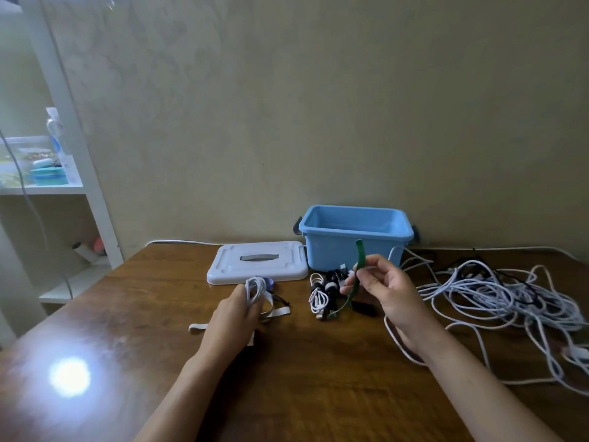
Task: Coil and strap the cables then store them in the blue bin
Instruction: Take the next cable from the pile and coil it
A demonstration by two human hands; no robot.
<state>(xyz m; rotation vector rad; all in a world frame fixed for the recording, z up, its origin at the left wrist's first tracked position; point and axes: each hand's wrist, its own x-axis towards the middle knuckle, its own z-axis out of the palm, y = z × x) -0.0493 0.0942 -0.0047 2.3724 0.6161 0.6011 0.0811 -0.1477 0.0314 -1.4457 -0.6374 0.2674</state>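
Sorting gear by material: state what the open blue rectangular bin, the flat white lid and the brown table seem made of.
Open blue rectangular bin: likely moulded plastic, smooth, evenly coloured walls with a rolled rim. Flat white lid: probably plastic too, with rounded moulded edges. Brown table: wood or wood veneer, visible grain, glossy enough to mirror a lamp.

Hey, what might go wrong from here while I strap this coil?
The white coil sits loosely in your left hand and may spring open before the green strap in your right hand goes around it. Also, a white cable loops under your right wrist and might snag.
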